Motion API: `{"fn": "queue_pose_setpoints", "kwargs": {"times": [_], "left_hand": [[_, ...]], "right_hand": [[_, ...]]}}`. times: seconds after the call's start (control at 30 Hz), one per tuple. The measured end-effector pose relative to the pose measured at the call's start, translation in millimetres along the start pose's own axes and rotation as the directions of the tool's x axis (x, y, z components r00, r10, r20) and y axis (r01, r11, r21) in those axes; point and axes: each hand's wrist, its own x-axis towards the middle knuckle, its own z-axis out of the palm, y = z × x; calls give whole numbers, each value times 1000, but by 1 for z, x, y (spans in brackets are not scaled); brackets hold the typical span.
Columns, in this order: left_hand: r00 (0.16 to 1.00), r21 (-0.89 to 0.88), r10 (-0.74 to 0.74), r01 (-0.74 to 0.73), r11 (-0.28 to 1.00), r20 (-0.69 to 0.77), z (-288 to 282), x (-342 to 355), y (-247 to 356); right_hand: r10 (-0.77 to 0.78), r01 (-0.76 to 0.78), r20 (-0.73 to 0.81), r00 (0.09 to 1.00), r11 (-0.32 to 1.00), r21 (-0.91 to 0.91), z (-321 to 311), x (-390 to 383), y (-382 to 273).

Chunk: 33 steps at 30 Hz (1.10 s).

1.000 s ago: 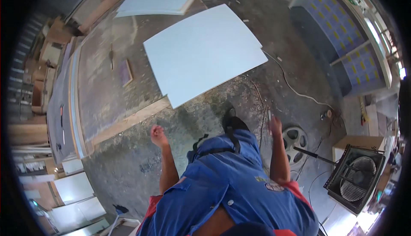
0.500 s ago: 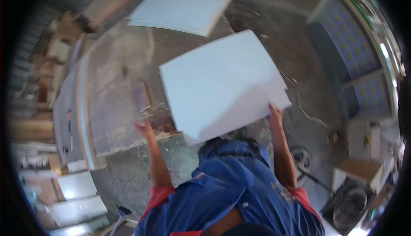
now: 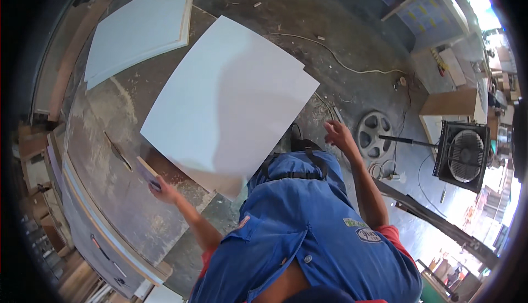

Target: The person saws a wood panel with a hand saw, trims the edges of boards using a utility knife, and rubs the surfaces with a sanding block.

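My left hand (image 3: 164,192), left of centre, grips a small purple-faced wooden piece (image 3: 146,171) with pale edges. It is just left of a large white board (image 3: 198,94) lying across a worn table (image 3: 148,218). A thin blade-like strip (image 3: 118,152) rises from the tabletop beside the small piece. My right hand (image 3: 338,135) is beside the board's lower right edge, its fingers apart and slightly bent, holding nothing.
White boards (image 3: 137,28) lie stacked at the upper left. A box fan (image 3: 465,154) on a pole with a round base (image 3: 374,130) stands at right. A cable (image 3: 352,66) crosses the floor. A cabinet (image 3: 418,17) stands at upper right, and a long wooden plank (image 3: 77,55) at far left.
My left hand has moved forward and taken hold of the small piece. My right hand, on the board's edge half a second ago, has let go. My view has turned, shifting the scene.
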Motion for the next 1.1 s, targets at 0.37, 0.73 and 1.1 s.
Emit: {"fn": "queue_pose_setpoints", "kwargs": {"times": [0.37,0.73,1.1], "left_hand": [[272,-393,284,613,685,919,90,-253,352],[-39,-735,734,-45,677,678,144,-326,429],[550,-382,629,-505,774,549,354,-144,372]], "right_hand": [[-370,360,33,928,917,172,30,-57,-125],[-109,171,-143,984,309,935,-36,36,-113],[-158,-332,329,931,5,943,-96,104,-55]]}}
